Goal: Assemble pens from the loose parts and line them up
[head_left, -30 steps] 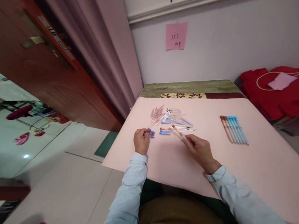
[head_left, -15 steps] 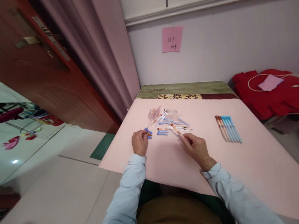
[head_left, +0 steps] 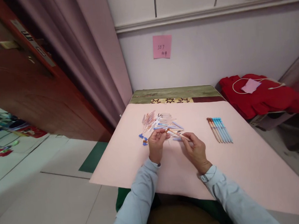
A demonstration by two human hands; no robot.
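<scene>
My right hand [head_left: 196, 149] is closed around the lower end of a peach-coloured pen [head_left: 176, 133], which points up and to the left. At the pen's upper end, my left hand [head_left: 157, 144] pinches a small brown pen piece [head_left: 167, 131], mostly covered by the fingers. Left of that hand lie several small blue and brown pen pieces [head_left: 145, 142]. Behind both hands spreads a loose pile of pen parts: clear and pinkish tubes [head_left: 149, 120], thin white refills with dark tips, and blue barrels [head_left: 177, 125].
A row of brown-topped and blue-topped pens [head_left: 219, 130] lies to the right on the pink-covered table [head_left: 246, 173]. Red cloth [head_left: 266, 100] with a cable and pink paper is beyond the right edge. A wall stands behind; a curtain [head_left: 96, 54] and wooden door are left.
My left hand has left the small blue and brown pieces and moved right to the pen's upper end. The pen in my right hand is now tilted lower. The view has shifted slightly right.
</scene>
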